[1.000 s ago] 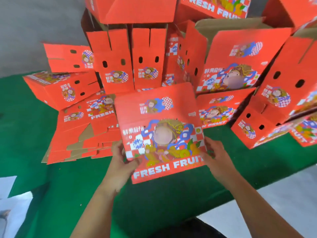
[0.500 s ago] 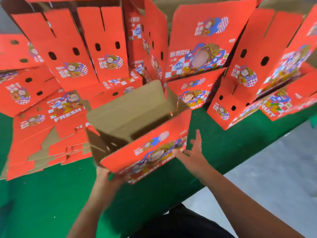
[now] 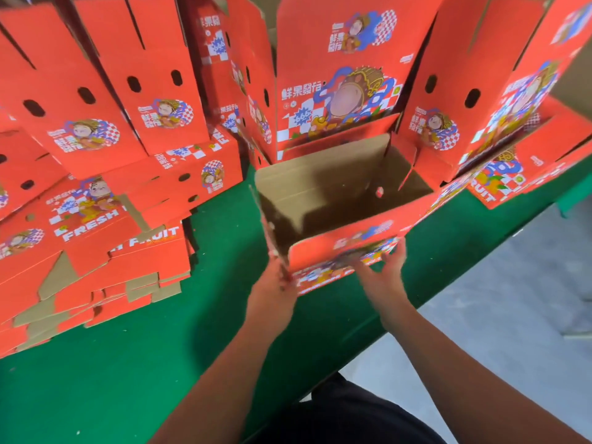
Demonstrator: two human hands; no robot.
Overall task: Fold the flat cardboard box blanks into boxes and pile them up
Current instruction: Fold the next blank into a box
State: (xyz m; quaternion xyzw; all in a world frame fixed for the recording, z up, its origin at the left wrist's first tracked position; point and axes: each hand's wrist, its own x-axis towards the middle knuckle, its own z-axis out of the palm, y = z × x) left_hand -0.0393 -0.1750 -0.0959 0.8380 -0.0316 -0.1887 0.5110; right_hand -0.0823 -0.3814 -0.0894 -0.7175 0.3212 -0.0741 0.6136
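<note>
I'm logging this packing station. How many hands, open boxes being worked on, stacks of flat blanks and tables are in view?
Hands: 2, the left hand and the right hand
Open box at the hands: 1
Stack of flat blanks: 1
Green table: 1
Total: 5
The finished boxes behind overlap too much to count.

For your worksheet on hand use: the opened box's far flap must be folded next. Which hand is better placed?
Probably the right hand: it lies open against the box front wall, while the left hand grips the corner.
</note>
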